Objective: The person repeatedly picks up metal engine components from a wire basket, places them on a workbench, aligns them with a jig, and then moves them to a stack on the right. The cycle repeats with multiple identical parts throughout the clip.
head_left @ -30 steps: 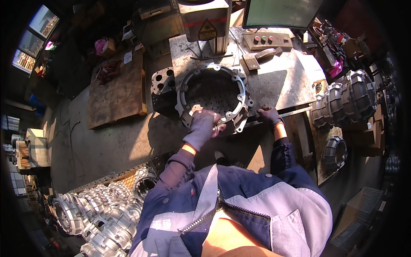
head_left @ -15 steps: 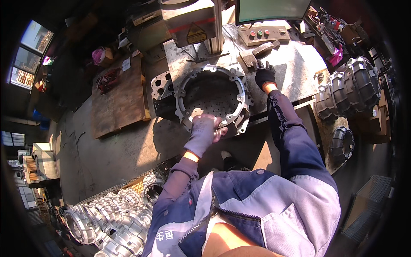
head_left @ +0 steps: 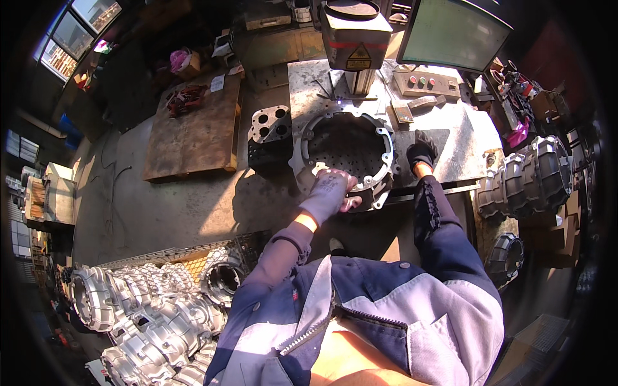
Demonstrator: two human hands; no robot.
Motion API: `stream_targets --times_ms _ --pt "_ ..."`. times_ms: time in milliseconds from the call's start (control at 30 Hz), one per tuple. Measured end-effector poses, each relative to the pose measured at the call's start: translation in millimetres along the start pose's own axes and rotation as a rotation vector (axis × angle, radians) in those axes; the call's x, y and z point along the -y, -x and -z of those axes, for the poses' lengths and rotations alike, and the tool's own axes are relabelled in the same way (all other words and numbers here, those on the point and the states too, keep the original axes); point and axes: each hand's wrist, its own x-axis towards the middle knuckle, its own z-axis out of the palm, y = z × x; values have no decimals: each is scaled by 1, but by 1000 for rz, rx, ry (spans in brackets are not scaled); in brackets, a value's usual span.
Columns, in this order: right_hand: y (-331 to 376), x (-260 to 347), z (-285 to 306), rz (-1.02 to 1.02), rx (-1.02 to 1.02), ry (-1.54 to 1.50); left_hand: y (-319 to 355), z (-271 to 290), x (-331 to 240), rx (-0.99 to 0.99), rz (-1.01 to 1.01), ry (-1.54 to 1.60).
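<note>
A round metal housing (head_left: 391,158), with a wide open middle and bolt lugs around its rim, lies on the metal worktable (head_left: 475,135) ahead of me. My left hand (head_left: 329,192), in a pale grey glove, has its fingers wrapped over the housing's near-left rim. To the right of the housing, my right hand (head_left: 422,152) in a black glove rests on the table with its fingers stretched out and nothing in it. A tiny bright violet-white spot shows at the housing's far rim, below the boxy machine head (head_left: 356,42).
Behind the table's right half are a button box (head_left: 425,83), small metal blocks (head_left: 426,103) and a monitor (head_left: 456,32). More castings (head_left: 524,177) stand at right, with a crate of silvery castings (head_left: 161,309) at lower left. A wooden-topped stand (head_left: 193,135) is at left.
My right hand has drawn back toward me, away from the small blocks. My left hand stays on the housing's rim. The bright spot has appeared. The whole view has shifted.
</note>
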Motion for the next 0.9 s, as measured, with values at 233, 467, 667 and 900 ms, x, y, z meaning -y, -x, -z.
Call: stream_targets --times_ms 233,467,667,900 --pt "174 -52 -14 -143 -59 -163 -4 -1 1 112 8 -50" --pt "272 -18 -51 -459 658 -797 -5 -5 1 97 11 -69" --pt "262 35 -48 -427 891 -1808 -2 -7 3 -3 -21 -16" --pt "250 54 -65 -82 802 -1757 1 -14 7 -23 -56 42"
